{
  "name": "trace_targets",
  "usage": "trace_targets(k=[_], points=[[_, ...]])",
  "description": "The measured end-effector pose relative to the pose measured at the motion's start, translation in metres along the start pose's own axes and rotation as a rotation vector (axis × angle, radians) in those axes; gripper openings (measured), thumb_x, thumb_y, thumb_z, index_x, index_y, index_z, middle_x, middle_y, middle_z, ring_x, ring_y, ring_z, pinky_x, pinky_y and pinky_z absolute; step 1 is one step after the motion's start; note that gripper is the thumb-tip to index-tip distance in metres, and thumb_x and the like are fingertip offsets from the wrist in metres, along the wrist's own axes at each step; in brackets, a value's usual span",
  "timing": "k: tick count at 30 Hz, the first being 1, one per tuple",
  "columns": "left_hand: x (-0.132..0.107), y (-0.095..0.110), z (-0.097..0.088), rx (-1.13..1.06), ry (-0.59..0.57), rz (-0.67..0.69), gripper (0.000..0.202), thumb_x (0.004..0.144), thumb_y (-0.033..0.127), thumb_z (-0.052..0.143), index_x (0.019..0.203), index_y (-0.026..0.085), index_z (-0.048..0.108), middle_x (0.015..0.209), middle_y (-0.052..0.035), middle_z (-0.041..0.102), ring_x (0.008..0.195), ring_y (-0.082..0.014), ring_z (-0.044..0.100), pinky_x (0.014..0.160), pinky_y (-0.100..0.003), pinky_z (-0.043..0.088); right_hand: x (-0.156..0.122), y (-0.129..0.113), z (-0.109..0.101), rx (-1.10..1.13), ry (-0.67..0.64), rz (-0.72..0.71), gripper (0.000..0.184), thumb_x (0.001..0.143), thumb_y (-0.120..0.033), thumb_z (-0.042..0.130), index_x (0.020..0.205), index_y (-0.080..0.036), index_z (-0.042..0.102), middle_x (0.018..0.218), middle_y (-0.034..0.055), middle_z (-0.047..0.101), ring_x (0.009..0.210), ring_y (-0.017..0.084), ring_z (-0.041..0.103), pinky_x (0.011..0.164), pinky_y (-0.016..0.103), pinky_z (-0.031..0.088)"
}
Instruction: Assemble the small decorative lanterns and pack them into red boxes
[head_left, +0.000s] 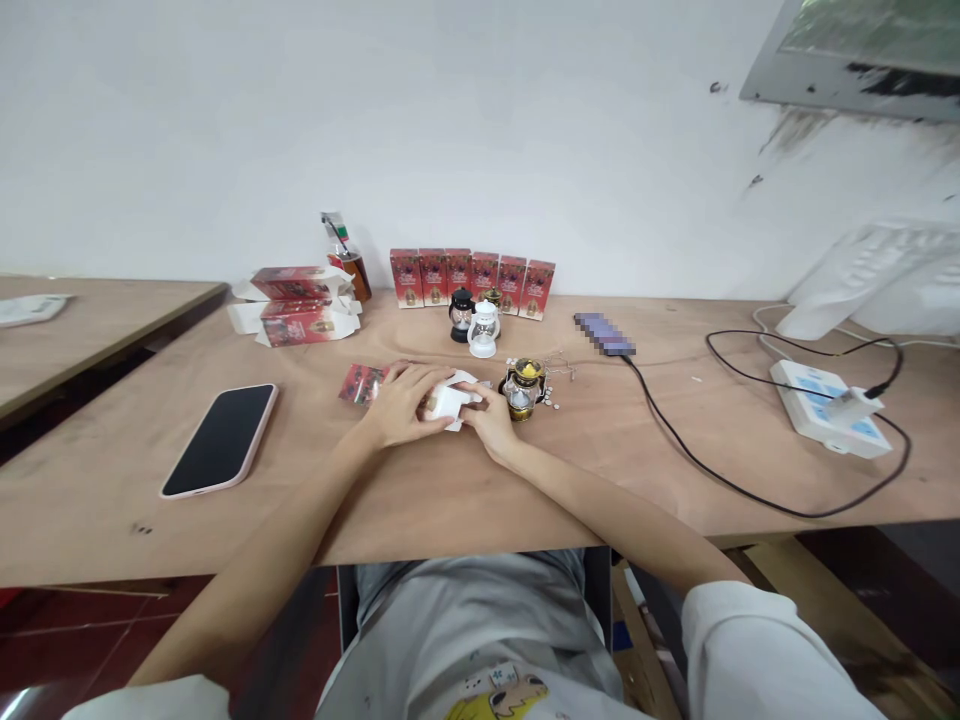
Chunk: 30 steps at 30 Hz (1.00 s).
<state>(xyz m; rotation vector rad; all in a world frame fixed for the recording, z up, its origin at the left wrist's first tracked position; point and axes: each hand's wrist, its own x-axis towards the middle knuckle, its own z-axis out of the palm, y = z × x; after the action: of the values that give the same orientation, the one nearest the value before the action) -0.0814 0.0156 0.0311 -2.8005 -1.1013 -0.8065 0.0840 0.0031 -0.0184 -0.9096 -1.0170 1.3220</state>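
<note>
On the wooden tabletop [420, 500], got a white-flapped carton [447, 402] clamped between left hand [405, 405] and right hand [491, 420], probably to keep it steady, with a gold lantern [523, 390] parked just right of the right hand, likely to stay handy.

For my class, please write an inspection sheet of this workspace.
Surface: wooden table, small dark marks front left.
Job's things: white box, partly hidden; gold lantern right of it; white lantern, black lantern behind; six red boxes by the wall; opened cartons left.
Clutter: pink-edged phone, amber bottle.
Hands: left hand, right hand, both gripping the white box.
Cables: black cable looping beside power strip.
Surroundings: white wall, stained upper right.
</note>
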Motion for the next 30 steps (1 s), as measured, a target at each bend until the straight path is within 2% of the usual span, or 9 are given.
trace_targets(k=[2, 4, 7, 9, 14, 19, 24, 28, 30], points=[[0.0, 0.0, 0.0, 0.008, -0.063, 0.04, 0.073, 0.073, 0.059, 0.059, 0.134, 0.021, 0.045, 0.133, -0.0122, 0.053, 0.122, -0.029, 0.048, 0.106, -0.046, 0.026, 0.001, 0.001, -0.001, 0.023, 0.008, -0.001, 0.041, 0.05, -0.013, 0.063, 0.091, -0.018, 0.069, 0.094, 0.0025, 0.07, 0.077, 0.017, 0.064, 0.069, 0.029, 0.052], [0.0, -0.001, -0.002, 0.0, -0.127, 0.068, 0.077, 0.072, 0.061, 0.061, 0.137, 0.024, 0.043, 0.139, -0.0121, 0.047, 0.127, -0.03, 0.043, 0.108, -0.047, 0.022, 0.001, 0.001, -0.002, 0.027, 0.012, 0.01, 0.04, 0.05, -0.012, 0.062, 0.089, -0.017, 0.07, 0.09, 0.0021, 0.072, 0.076, 0.017, 0.064, 0.068, 0.028, 0.052], [0.001, -0.003, -0.005, -0.027, -0.234, 0.086, 0.064, 0.073, 0.056, 0.063, 0.131, 0.031, 0.051, 0.147, -0.0086, 0.038, 0.131, -0.0315, 0.037, 0.108, -0.05, 0.021, 0.001, 0.0, -0.003, 0.023, 0.039, 0.032, 0.04, 0.05, -0.011, 0.061, 0.089, -0.017, 0.071, 0.09, 0.0023, 0.072, 0.077, 0.017, 0.064, 0.068, 0.028, 0.051], [0.001, -0.003, -0.006, -0.046, -0.256, 0.08, 0.052, 0.075, 0.052, 0.064, 0.124, 0.033, 0.057, 0.148, -0.0064, 0.036, 0.132, -0.0314, 0.036, 0.108, -0.051, 0.022, 0.001, -0.001, -0.004, 0.024, 0.059, 0.037, 0.04, 0.051, -0.011, 0.06, 0.089, -0.017, 0.071, 0.092, 0.0029, 0.072, 0.079, 0.018, 0.064, 0.07, 0.029, 0.051], [0.0, -0.001, -0.004, -0.05, -0.148, 0.086, 0.049, 0.078, 0.054, 0.061, 0.121, 0.03, 0.058, 0.142, -0.0067, 0.045, 0.127, -0.0283, 0.043, 0.105, -0.047, 0.026, 0.002, -0.004, -0.006, 0.027, 0.079, 0.048, 0.042, 0.05, -0.011, 0.059, 0.09, -0.018, 0.07, 0.092, 0.0024, 0.07, 0.077, 0.016, 0.062, 0.071, 0.029, 0.05], [-0.001, 0.001, -0.003, 0.012, 0.007, 0.138, 0.049, 0.081, 0.054, 0.058, 0.121, 0.025, 0.057, 0.129, -0.0091, 0.057, 0.118, -0.0254, 0.051, 0.096, -0.04, 0.031, 0.003, -0.011, -0.008, 0.134, 0.036, 0.152, 0.042, 0.049, -0.007, 0.059, 0.088, -0.019, 0.07, 0.082, -0.0004, 0.068, 0.072, 0.014, 0.06, 0.068, 0.029, 0.05], [-0.003, 0.0, 0.004, 0.097, 0.092, 0.189, 0.046, 0.086, 0.052, 0.051, 0.121, 0.022, 0.056, 0.123, -0.0116, 0.059, 0.106, -0.0239, 0.054, 0.088, -0.037, 0.034, 0.006, -0.015, -0.01, 0.202, 0.036, 0.225, 0.035, 0.05, -0.002, 0.061, 0.08, -0.019, 0.069, 0.072, -0.0015, 0.066, 0.07, 0.014, 0.061, 0.072, 0.033, 0.052], [-0.002, -0.003, 0.007, 0.19, 0.129, 0.192, 0.049, 0.09, 0.053, 0.043, 0.125, 0.021, 0.054, 0.118, -0.0137, 0.058, 0.1, -0.0241, 0.053, 0.082, -0.037, 0.035, 0.005, -0.018, -0.009, 0.265, -0.009, 0.188, 0.019, 0.057, -0.016, 0.071, 0.076, -0.018, 0.07, 0.078, 0.0006, 0.068, 0.074, 0.013, 0.061, 0.073, 0.031, 0.053], [-0.002, -0.005, 0.008, 0.228, 0.154, 0.193, 0.051, 0.091, 0.053, 0.04, 0.125, 0.018, 0.053, 0.116, -0.0152, 0.057, 0.1, -0.0251, 0.052, 0.082, -0.037, 0.035, 0.003, -0.019, -0.008, 0.296, -0.048, 0.169, 0.019, 0.059, -0.024, 0.074, 0.077, -0.018, 0.07, 0.08, 0.0008, 0.068, 0.076, 0.013, 0.061, 0.075, 0.03, 0.054]])
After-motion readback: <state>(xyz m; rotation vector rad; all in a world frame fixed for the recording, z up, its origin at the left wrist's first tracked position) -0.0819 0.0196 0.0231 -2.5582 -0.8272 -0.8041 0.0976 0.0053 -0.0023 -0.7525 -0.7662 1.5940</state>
